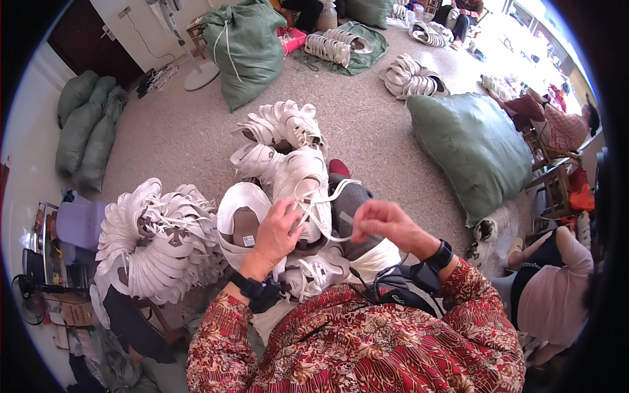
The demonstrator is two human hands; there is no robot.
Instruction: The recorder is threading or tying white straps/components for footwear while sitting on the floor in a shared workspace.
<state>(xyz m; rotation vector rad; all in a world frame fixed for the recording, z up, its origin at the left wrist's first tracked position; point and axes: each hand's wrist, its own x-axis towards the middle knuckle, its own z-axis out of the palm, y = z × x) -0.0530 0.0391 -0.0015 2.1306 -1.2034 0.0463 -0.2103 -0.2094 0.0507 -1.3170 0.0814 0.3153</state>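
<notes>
A white shoe upper (312,209) lies in front of me at the end of a nested row of uppers (278,124). A white shoelace (344,188) loops loosely over its eyelets. At the upper's left side, my left hand (278,232) has its fingers curled in a pinch around part of the lace. My right hand (386,226), slightly blurred, is raised to the right with thumb and fingers closed on the lace near its end. A separate white upper (244,219) with a brown inside sits left of my left hand. More laced uppers (314,272) lie under my wrists.
Large heaps of nested uppers (157,242) stand at my left. Full green sacks (472,147) (246,49) rest on the floor to the right and ahead, others (88,128) by the left wall. A fan base (201,76) stands ahead. A seated person (553,281) is close at right.
</notes>
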